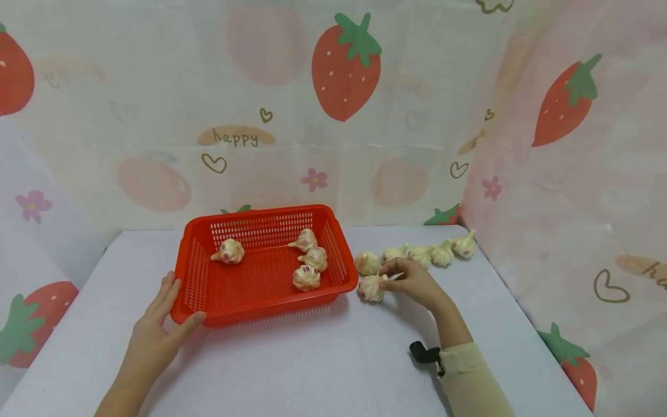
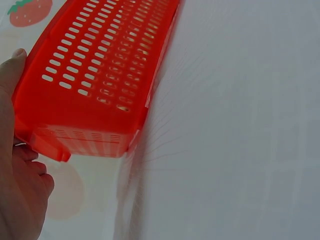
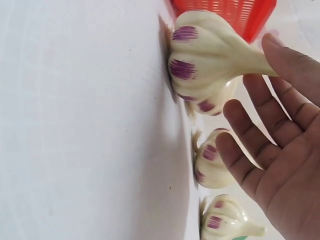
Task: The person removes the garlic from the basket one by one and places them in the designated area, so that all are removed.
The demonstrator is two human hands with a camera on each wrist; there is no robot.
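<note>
A red plastic basket with slotted walls stands on the table, slightly askew. My left hand grips its near left corner, the thumb at the rim and the other fingers bent by the corner. Inside, one garlic bulb lies on the left, and three more, including the nearest garlic bulb, line the right wall. Just right of the basket, my right hand pinches the stem of a garlic bulb between thumb and index finger. That bulb appears to rest on the table.
Several loose garlic bulbs lie in a row toward the table's back right, from one garlic bulb by the basket to another garlic bulb near the table edge. Strawberry-printed curtains hang behind and beside the white table.
</note>
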